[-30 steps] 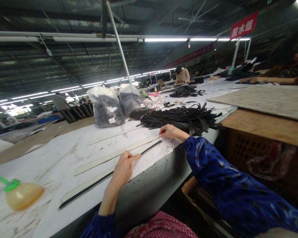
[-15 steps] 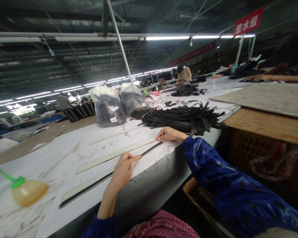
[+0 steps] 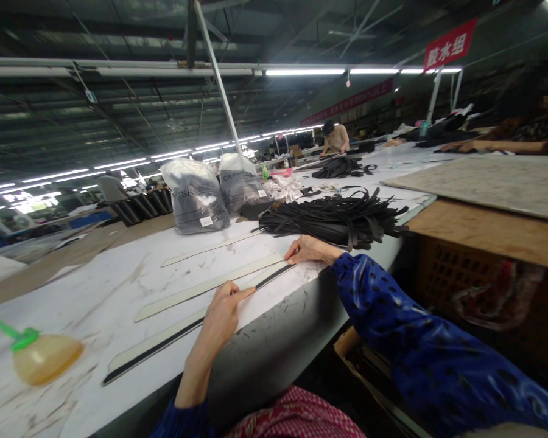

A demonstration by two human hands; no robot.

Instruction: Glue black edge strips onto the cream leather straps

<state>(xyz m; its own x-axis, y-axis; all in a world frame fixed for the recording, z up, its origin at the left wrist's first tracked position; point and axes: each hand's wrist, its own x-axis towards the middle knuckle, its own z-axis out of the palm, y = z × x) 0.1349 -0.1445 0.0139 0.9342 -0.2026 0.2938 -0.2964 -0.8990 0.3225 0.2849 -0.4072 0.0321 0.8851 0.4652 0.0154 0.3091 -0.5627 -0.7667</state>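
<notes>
A narrow black strip (image 3: 155,345) lies along the near edge of a long pale strip (image 3: 123,360) on the white-covered table. My left hand (image 3: 223,313) is on the black strip near its middle, its fingers bent and one digit stretched along it. At the strip's far end my right hand (image 3: 308,249) is closed in a pinch; its fingertips partly hide what they grip. A second pale strip (image 3: 182,302) lies just beyond, and a thinner third pale strip (image 3: 205,249) lies farther back.
A pile of black straps (image 3: 333,219) lies beyond my right hand. Bagged goods (image 3: 198,198) stand behind the strips. A squeeze bottle (image 3: 48,359) with amber liquid is at left. A board (image 3: 488,182) lies at right. Co-workers are at the far table and right edge.
The view has shifted slightly, so the table's things appear a little farther left. Both hands stay in nearly the same places on the strip.
</notes>
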